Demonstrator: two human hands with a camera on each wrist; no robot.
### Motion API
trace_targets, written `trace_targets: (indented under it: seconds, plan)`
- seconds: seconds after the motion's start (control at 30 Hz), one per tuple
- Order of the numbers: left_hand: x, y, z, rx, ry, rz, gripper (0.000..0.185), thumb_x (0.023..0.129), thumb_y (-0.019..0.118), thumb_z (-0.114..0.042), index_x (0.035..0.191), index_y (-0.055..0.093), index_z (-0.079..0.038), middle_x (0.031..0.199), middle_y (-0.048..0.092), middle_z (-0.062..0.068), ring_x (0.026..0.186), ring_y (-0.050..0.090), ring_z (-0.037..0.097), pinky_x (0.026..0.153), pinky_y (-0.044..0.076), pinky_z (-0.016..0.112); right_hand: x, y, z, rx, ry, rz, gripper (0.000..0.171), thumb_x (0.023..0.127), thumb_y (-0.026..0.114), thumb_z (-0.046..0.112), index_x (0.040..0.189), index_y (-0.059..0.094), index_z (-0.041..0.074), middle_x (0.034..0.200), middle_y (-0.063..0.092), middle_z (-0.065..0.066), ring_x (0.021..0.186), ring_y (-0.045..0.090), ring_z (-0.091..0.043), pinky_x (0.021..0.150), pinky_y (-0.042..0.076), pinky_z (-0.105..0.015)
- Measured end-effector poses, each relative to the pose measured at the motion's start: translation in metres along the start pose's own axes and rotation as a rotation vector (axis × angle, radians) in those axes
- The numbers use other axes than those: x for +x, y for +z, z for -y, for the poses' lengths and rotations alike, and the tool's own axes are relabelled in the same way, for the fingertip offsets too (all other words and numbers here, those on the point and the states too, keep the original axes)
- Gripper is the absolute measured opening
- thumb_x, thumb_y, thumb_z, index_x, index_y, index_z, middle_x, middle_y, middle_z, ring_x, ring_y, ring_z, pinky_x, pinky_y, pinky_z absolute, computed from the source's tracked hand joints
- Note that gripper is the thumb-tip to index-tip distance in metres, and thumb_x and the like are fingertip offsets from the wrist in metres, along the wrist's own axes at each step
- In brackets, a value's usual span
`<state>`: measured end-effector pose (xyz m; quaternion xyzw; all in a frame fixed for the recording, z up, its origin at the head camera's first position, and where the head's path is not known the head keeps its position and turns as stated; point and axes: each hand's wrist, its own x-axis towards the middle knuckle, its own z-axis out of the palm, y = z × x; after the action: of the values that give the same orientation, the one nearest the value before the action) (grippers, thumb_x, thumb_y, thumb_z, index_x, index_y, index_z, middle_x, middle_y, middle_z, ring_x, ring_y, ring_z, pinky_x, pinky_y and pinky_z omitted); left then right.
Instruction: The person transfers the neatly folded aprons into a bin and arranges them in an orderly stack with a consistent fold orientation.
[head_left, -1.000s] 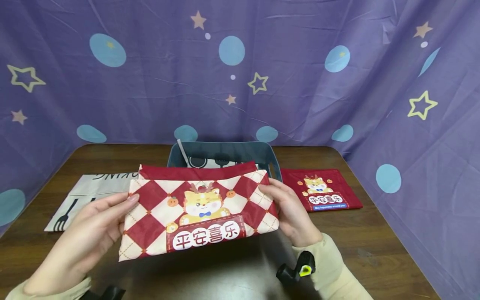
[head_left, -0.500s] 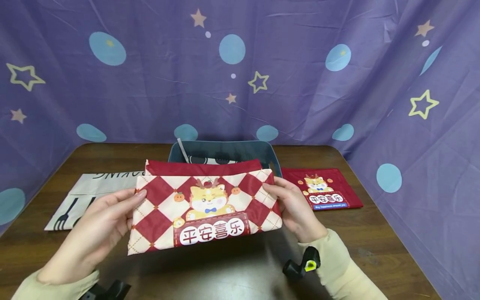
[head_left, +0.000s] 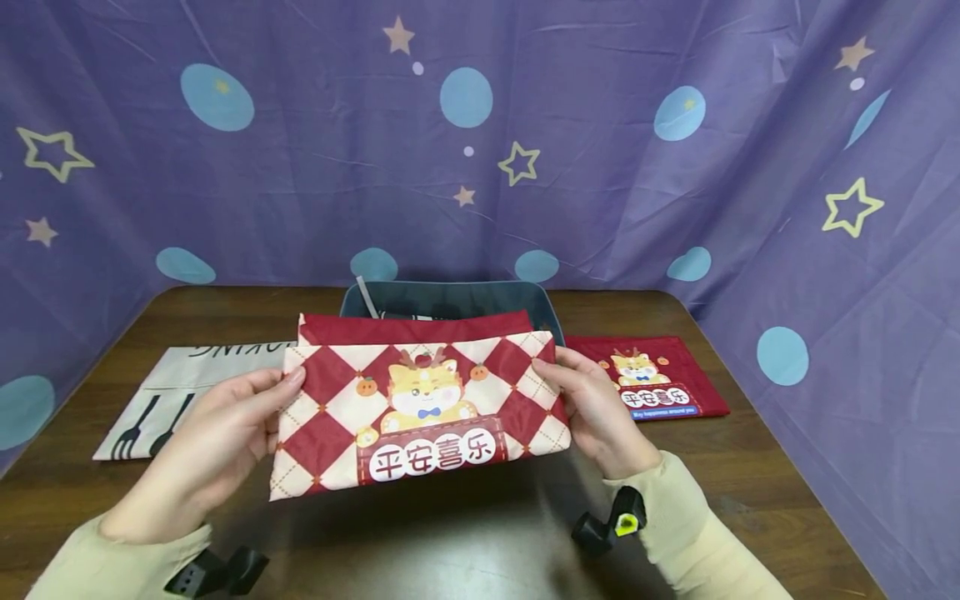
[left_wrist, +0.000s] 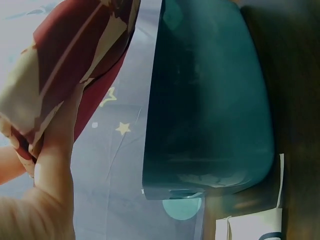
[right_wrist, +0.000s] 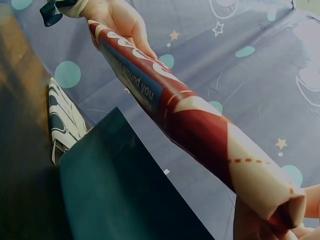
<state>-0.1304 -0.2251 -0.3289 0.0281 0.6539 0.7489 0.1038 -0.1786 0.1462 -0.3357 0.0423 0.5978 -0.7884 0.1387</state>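
Observation:
A folded cloth (head_left: 427, 408), patterned in red and cream diamonds with a cartoon dog and Chinese characters, is held up above the table. My left hand (head_left: 213, 437) pinches its left end, thumb in front. At the right end, my right hand (head_left: 596, 412) grips it the same way. A plain red fold shows behind the upper edge. In the left wrist view, the left hand (left_wrist: 57, 160) wraps one end of the cloth (left_wrist: 70, 50). The right wrist view shows the cloth's lower edge (right_wrist: 200, 135) stretched between both hands.
Behind the held cloth stands a dark teal bin (head_left: 480, 298), its lower part hidden, with black-and-white material and a white strip (head_left: 367, 296) inside. A folded cream cloth with fork prints (head_left: 176, 387) lies left; a folded red dog-print cloth (head_left: 693, 375) lies right.
Both hands have moved right and slightly up with the cloth between them, covering more of the bin's contents. More of the cream cloth's fork prints shows at left.

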Motion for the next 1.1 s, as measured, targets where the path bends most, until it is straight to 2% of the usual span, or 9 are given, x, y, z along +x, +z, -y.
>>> trace_targets:
  seconds: [0.13,0.4,0.53,0.87,1.1]
  plan:
    - [0.002,0.002,0.002,0.000,-0.008,-0.029,0.013,0.105,0.049,-0.021,0.110,0.059,-0.016,0.091,0.072,-0.005,0.073,0.069,0.011,0.058,0.055,0.027,0.001,0.000,0.000,-0.018,-0.008,-0.013,0.034,0.099,0.055,0.015,0.132,0.052,0.005,0.096,0.071,0.007,0.085,0.069,-0.009,0.076,0.057,-0.024]
    - [0.008,0.008,-0.002,0.012,-0.047,-0.058,0.026,0.104,0.052,-0.026,0.124,0.048,-0.009,0.096,0.071,-0.007,0.081,0.069,0.010,0.065,0.058,0.029,0.004,0.001,0.005,-0.008,-0.018,-0.019,0.035,0.098,0.054,0.011,0.132,0.050,0.003,0.093,0.071,0.007,0.084,0.068,-0.008,0.076,0.057,-0.024]
    - [0.011,0.009,-0.005,0.028,-0.065,-0.051,0.041,0.103,0.053,-0.025,0.135,0.040,-0.004,0.099,0.071,-0.009,0.085,0.069,0.008,0.069,0.059,0.029,0.005,0.000,0.008,-0.023,-0.016,-0.033,0.039,0.098,0.054,0.012,0.136,0.047,0.004,0.097,0.069,0.007,0.088,0.067,-0.009,0.079,0.055,-0.025]
    - [0.020,0.014,-0.011,0.046,-0.093,-0.017,0.057,0.101,0.058,-0.023,0.146,0.029,-0.001,0.106,0.071,-0.012,0.092,0.071,0.009,0.076,0.061,0.031,0.008,-0.001,0.015,-0.075,-0.023,-0.002,0.042,0.097,0.054,0.012,0.137,0.046,0.004,0.104,0.065,0.005,0.095,0.063,-0.010,0.083,0.052,-0.026]
    - [0.027,0.017,-0.017,0.035,-0.114,-0.041,0.057,0.099,0.061,-0.027,0.145,0.031,-0.009,0.103,0.071,-0.012,0.088,0.071,0.010,0.073,0.061,0.031,0.010,-0.001,0.019,-0.077,-0.032,0.003,0.041,0.096,0.055,0.012,0.136,0.047,0.009,0.108,0.063,0.004,0.097,0.062,-0.011,0.084,0.054,-0.027]
